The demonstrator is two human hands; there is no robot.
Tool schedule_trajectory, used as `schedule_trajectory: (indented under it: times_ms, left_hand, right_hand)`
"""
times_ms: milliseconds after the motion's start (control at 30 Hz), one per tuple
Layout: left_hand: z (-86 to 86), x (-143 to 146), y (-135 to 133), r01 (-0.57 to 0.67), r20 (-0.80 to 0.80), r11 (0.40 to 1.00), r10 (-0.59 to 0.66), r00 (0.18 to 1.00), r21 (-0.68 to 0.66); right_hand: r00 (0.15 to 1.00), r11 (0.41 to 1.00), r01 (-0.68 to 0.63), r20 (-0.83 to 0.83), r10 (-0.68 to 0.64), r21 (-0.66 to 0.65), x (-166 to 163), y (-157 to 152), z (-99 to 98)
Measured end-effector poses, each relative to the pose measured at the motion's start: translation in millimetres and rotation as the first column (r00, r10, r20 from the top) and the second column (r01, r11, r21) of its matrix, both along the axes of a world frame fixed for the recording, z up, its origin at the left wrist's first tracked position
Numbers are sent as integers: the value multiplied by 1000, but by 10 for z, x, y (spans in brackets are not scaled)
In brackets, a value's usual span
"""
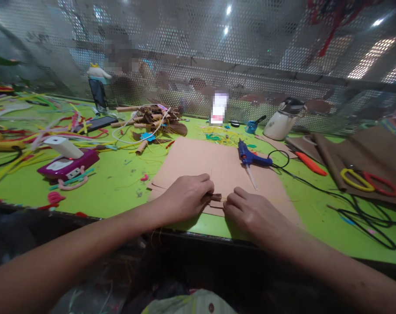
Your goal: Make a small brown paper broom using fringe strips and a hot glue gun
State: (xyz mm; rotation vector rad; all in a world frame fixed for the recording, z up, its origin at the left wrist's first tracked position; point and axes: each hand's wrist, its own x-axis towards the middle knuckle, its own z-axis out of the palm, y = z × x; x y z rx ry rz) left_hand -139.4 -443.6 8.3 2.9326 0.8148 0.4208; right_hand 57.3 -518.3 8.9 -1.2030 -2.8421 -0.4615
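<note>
My left hand (193, 196) is closed around a small rolled piece of brown paper (216, 197), whose end pokes out past the fingertips. Just below it lies a short flat strip of tan card (216, 204), and the curled fingers of my right hand (245, 207) pinch its right end. Both hands rest over tan paper sheets (198, 157) at the table's front edge. A blue glue gun (250, 155) lies on the sheets beyond my right hand, with a clear glue stick (252, 176) pointing toward me.
On the left are a purple power strip (68, 165) with a white charger, and tangled coloured pipe cleaners. Brown paper rolls (155, 117) are heaped behind. At right lie scissors (370, 182), an orange-handled knife (311, 163) and a looping black cord (374, 222). A white kettle (281, 122) stands at the back.
</note>
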Motion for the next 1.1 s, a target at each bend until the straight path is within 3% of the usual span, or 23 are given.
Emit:
schedule_trajectory:
  times_ms: [400, 600, 867, 1100]
  left_hand:
    - [8, 0, -20, -22, -3, 999, 22, 1000, -23]
    - [-31, -8, -26, -19, 12, 1000, 19, 1000, 5]
    - [-48, -16, 13, -9, 17, 1000, 9, 1000, -13]
    - [-9, -4, -37, -1, 10, 999, 2, 1000, -35]
  right_hand:
    - [971, 996, 71, -230, -58, 49, -21, 78, -225]
    - [978, 998, 40, -208, -31, 38, -7, 32, -242]
    - [990, 982, -92, -94, 108, 163, 6, 96, -193]
    - [987, 985, -66, -137, 88, 157, 46, 111, -253]
